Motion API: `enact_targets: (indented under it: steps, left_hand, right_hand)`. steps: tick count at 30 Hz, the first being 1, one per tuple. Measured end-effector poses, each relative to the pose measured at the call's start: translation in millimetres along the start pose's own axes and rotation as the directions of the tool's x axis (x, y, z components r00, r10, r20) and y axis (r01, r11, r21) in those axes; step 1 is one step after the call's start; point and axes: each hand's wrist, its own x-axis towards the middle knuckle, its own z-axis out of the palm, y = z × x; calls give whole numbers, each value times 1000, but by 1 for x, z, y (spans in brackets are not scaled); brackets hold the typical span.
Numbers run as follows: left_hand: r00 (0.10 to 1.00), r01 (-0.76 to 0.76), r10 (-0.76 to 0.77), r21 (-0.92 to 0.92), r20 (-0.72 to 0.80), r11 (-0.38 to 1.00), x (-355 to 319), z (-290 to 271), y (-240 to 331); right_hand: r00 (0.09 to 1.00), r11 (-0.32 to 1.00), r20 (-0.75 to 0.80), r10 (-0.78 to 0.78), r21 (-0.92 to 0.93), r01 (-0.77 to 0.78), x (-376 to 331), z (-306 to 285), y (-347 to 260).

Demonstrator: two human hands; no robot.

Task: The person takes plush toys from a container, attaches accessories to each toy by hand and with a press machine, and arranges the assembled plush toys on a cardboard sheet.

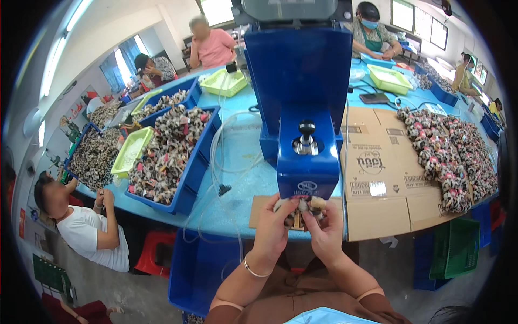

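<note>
Both hands meet at the table's near edge, just below the front of a blue bench machine [307, 181] with a black-knobbed metal part on top. My left hand [272, 227], with a bangle on its wrist, closes its fingers on the left side of a small fluffy black, white and brown plush piece [303, 207]. My right hand [327, 229] grips the same piece from the right, thumb toward its middle. The machine's head overhangs the fingertips, so the far side of the piece is hidden. A small strip of cardboard [259, 208] lies under the hands.
Left, a blue tray [202, 159] heaped with similar plush pieces holds a lime basket [132, 151]. Flattened cardboard [377, 208] lies right, beside rows of plush pieces [442, 156]. Clear tubing [216, 162] loops near the machine. A blue bin [199, 270] stands below. Several people sit around.
</note>
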Motion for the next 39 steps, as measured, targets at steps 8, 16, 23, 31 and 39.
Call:
enact_targets:
  steps: [8,16,23,31,39]
  left_hand:
    - [998,60,-60,-18,11,998,-1,-9,-6]
    - [999,37,-37,-10,2,999,6,-5,-3]
    - [999,35,-35,-10,5,999,5,-4,-3]
    - [999,39,-40,13,37,999,4,-1,-2]
    - [997,73,-73,1,33,997,9,-3,-9]
  right_hand:
    - [999,1000,-16,31,-1,-31,-5,0,0]
    - [1000,1000,-26,13,10,-13,2,0,2]
    - [999,999,-45,-14,-34,13,1,0,4]
    - [998,999,-55,15,33,-13,-1,0,2]
    - [998,1000,-57,-4,18,5,-2,-5,4]
